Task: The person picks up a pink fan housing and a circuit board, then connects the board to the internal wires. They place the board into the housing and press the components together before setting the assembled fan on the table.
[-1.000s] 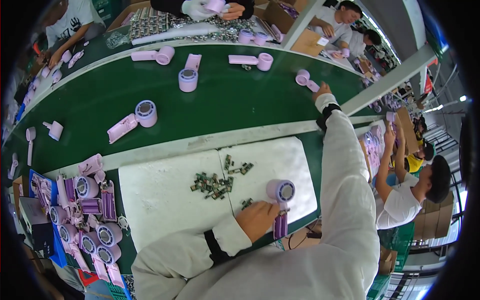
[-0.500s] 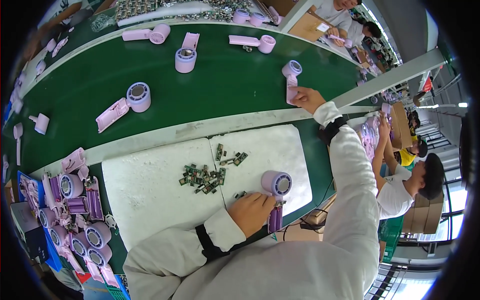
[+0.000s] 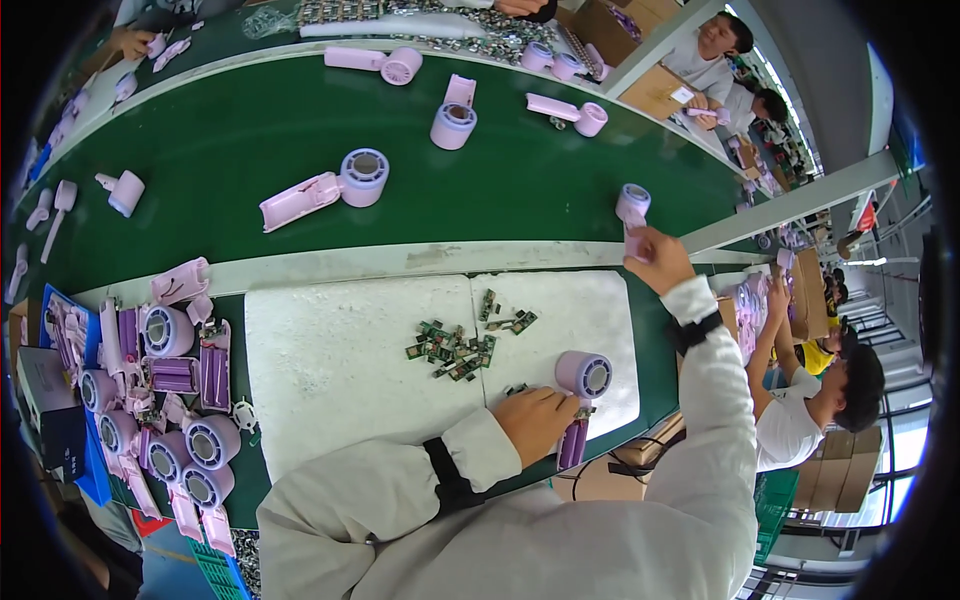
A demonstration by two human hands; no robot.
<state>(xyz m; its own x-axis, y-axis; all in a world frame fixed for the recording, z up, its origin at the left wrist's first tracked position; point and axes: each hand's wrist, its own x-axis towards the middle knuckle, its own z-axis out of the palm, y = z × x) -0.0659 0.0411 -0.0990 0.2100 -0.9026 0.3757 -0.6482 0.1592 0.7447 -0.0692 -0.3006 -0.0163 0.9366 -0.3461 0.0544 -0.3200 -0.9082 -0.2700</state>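
My left hand (image 3: 540, 425) rests at the near edge of the white foam board (image 3: 340, 370), closed around a lilac handheld fan (image 3: 577, 372). A purple battery cell (image 3: 572, 445) shows in the fan's open handle, below the fingers. Reaching out to the right, my right hand (image 3: 662, 262) pinches the pink handle of a second handheld fan (image 3: 633, 200) at the near edge of the green belt (image 3: 500, 190). Small green circuit boards (image 3: 455, 352) lie in a loose heap on the foam, with a few more beside my left hand.
More fans, such as one with an open handle (image 3: 364, 178), lie spread along the belt. Fan parts and battery cells (image 3: 172, 375) pile up on the left beside a blue bin (image 3: 85, 330). A pale metal beam (image 3: 790, 205) slants across the right. A co-worker (image 3: 815, 400) sits there.
The view has shifted, so the scene sits further right and lower. My right hand has drawn its fan a little nearer. My left hand keeps its hold.
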